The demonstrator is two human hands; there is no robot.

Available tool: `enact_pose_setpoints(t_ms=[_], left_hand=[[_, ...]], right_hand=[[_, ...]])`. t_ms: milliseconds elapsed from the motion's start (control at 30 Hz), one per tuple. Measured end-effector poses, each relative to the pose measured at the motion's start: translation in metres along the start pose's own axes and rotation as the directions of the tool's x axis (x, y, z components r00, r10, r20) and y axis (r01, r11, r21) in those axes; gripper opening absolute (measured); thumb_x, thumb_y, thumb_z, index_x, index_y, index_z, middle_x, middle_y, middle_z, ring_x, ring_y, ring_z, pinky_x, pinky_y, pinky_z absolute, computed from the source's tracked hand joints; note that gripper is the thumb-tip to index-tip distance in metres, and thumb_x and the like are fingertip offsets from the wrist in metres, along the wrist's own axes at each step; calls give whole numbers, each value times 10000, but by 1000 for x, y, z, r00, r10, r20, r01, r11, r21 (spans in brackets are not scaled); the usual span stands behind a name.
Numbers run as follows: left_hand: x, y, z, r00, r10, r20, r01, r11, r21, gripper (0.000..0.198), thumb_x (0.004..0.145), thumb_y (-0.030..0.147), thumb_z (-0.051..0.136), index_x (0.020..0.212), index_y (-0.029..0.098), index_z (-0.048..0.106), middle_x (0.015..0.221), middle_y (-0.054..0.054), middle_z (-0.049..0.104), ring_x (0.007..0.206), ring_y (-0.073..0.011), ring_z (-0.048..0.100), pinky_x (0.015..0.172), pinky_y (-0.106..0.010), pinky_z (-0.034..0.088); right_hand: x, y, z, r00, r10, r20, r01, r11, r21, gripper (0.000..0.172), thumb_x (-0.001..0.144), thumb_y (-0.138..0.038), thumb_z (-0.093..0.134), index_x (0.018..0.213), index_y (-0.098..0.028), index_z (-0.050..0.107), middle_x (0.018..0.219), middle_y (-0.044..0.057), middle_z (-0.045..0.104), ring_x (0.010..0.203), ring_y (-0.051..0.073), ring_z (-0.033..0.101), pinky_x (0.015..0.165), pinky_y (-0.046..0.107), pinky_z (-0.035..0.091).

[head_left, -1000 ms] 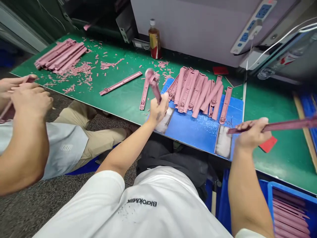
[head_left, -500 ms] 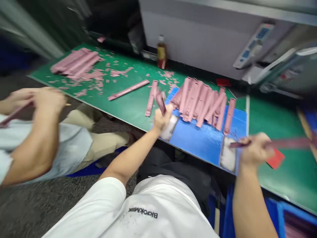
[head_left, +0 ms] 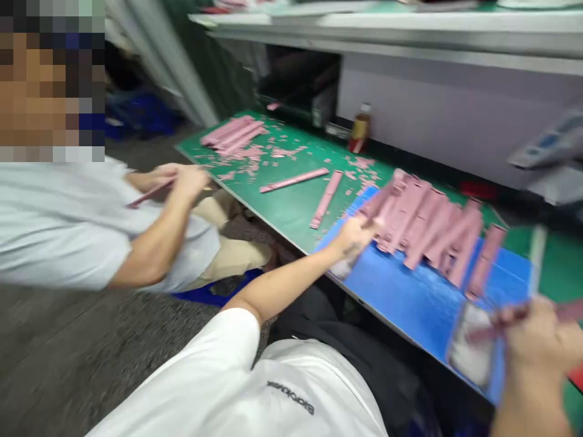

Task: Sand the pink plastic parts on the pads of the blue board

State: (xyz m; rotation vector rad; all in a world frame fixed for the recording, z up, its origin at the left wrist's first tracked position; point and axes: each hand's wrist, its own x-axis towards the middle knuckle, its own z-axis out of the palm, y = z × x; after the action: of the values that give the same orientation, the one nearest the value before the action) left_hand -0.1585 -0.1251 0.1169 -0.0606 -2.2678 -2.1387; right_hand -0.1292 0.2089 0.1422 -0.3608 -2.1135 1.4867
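Over the left end of the blue board, my left hand is closed on a pink strip that points up and away beside the pile. My right hand, smeared by motion, grips another pink strip lying crosswise in the fist, above the board's right end. Between the hands, several flat pink strips with dark markings lie side by side, some overlapping. One more strip rests at the right of this pile. Whitish pads sit near the board's front corners.
A co-worker at left holds a pink strip in both hands. On the green table are two loose strips, pink scraps and a stack of strips. A bottle stands at the back, under a shelf.
The view has swung left and up, bringing in more of the co-worker and shelf. My left hand has moved to the pile's left edge, its strip lowered. My right hand still holds its strip.
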Motion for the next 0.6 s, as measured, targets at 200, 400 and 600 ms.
enact_pose_setpoints(t_ms=[200,400,600], left_hand=[[89,18,38,818,487,306,-575,672,467,488,1191,589,550,1398,211,778,1316,-152,728,1232,-300,718,1108,-420,562],[126,5,84,812,226,538,-574,478,666,297,1083,67,640,1275,148,852,1198,-153,796,1215,-331,766,1052,-414,575],[118,-4,-69,900,240,364,-433,400,808,505,1094,72,505,1530,149,748,1509,-179,741,1452,-325,671,1275,-441,482]], right_hand=[[57,16,28,887,-394,240,455,661,-596,389,1113,-502,487,1129,-232,766,1171,196,803,1016,279,729,871,408,495],[88,16,62,761,-136,634,635,354,-686,422,1043,-165,667,1441,-184,806,1240,264,805,1006,297,692,814,426,344],[51,-15,115,738,-327,590,665,500,-554,447,991,-226,610,1389,-188,809,1291,230,837,1105,353,775,934,456,540]])
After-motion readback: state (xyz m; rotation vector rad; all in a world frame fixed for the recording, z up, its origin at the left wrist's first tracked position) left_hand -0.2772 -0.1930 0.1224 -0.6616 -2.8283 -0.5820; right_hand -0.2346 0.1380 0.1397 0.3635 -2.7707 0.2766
